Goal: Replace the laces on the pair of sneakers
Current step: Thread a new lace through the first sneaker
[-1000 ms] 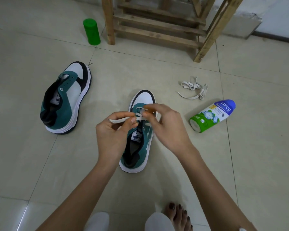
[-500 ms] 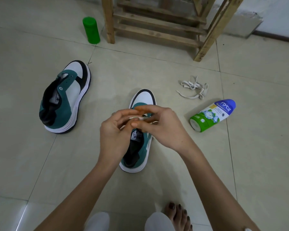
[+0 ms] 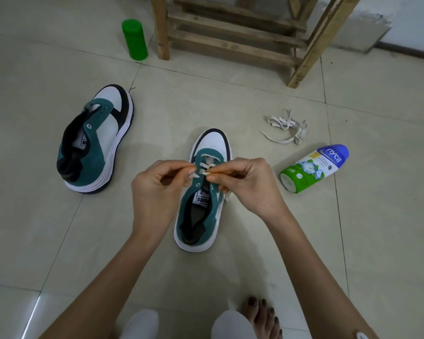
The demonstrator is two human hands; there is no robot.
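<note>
The left hand (image 3: 157, 189) and right hand (image 3: 247, 187) each pinched an end of the cream flat lace (image 3: 206, 168) over the green-and-white suede sneaker (image 3: 203, 204) on the tiled floor (image 3: 230, 106), lacing its lower eyelets. Next, each end probably needed threading through the following eyelet; the second green-and-white sneaker (image 3: 96, 140) stood unlaced well to the left.

The lying bottle (image 3: 313, 168) reads "nycil" and "GERM EXPERT" on its label.

Green canister (image 3: 134, 39) standing upright beside wooden frame (image 3: 233, 37); labelled powder bottle (image 3: 313, 168) lying on its side on tiled floor (image 3: 34, 241).
</note>
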